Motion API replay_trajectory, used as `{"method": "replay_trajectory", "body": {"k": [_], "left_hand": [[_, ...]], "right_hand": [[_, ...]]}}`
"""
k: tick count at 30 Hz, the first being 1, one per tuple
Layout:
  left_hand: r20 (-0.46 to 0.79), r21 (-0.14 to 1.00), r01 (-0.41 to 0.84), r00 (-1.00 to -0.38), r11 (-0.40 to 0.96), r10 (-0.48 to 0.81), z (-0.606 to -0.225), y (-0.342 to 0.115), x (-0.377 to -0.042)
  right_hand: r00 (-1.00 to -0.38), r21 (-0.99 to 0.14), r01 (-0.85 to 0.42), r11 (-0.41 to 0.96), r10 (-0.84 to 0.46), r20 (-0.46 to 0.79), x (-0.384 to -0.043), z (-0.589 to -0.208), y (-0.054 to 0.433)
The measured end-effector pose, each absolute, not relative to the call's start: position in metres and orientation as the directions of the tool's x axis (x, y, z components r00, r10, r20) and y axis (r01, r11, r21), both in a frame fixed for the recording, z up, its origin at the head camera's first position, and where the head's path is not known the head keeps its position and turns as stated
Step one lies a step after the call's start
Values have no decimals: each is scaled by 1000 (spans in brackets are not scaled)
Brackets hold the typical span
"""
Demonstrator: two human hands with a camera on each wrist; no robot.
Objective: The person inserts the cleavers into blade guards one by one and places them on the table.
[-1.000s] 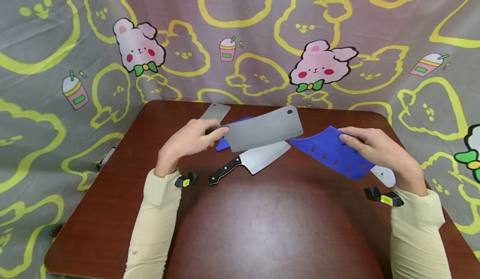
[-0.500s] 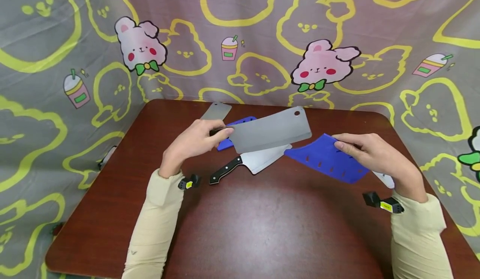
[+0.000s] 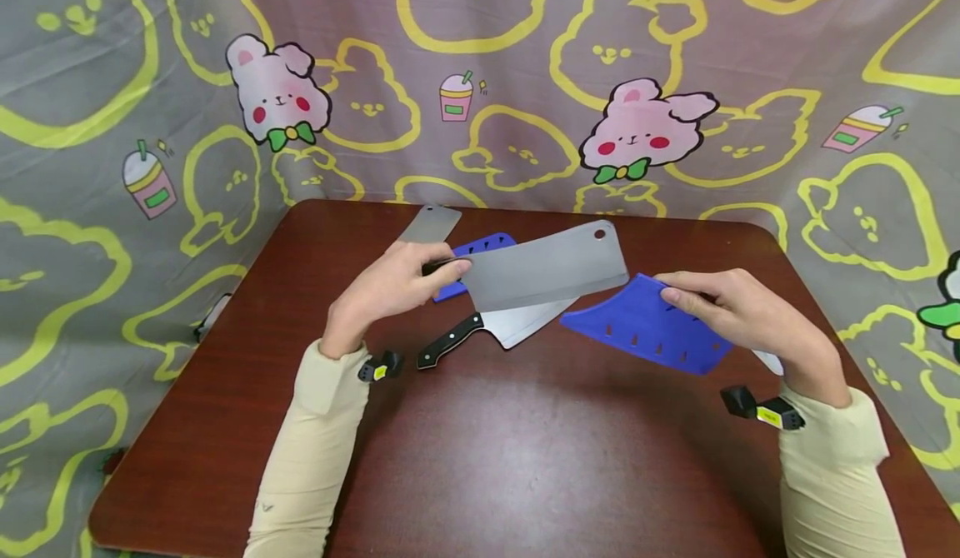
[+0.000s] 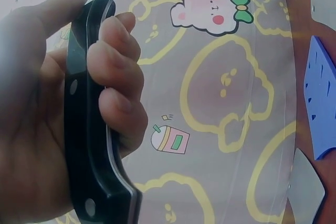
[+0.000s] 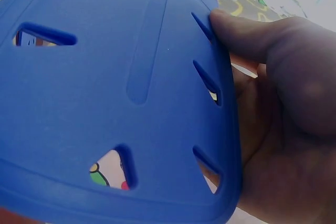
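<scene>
Landmark: broad steel knife with riveted black handle [image 3: 497, 330]. Left hand [image 3: 390, 287], fingers curled round the handle, grips a rectangular grey steel cleaver [image 3: 543, 266] above the knife; right hand [image 3: 738, 300] pinches a slotted blue plastic sheath [image 3: 645, 325], right of it. Advised: align sheath with cleaver, fingers clear of the edge. Versus one second earlier, the sheath sits lower and closer to the knife.

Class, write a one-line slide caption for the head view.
Left hand grips a cleaver and right hand a slotted blue sheath, above a reddish-brown table.
</scene>
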State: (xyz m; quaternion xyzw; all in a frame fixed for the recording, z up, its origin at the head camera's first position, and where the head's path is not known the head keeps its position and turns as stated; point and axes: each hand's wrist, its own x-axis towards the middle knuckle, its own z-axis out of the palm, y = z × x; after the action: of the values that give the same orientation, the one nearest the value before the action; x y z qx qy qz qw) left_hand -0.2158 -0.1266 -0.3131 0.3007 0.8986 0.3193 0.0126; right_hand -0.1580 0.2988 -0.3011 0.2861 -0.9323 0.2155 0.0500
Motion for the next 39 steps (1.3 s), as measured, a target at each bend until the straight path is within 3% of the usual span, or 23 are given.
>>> {"method": "replay_trajectory", "body": {"k": [24,33,39], "left_hand": [[153,598,519,-822,610,549,-312,-126,-214],[191,557,557,-808,616,558,-315,-123,-215],[258,508,591,-799,627,544,-314,-118,-211]], "right_hand": [[-839,-332,-544,771,-487,244,-157,-302,296],[-844,-374,-535,758,-467,263,-155,-302,293],[-821,-390,-566,726,-452,349,-152,-301,291]]}}
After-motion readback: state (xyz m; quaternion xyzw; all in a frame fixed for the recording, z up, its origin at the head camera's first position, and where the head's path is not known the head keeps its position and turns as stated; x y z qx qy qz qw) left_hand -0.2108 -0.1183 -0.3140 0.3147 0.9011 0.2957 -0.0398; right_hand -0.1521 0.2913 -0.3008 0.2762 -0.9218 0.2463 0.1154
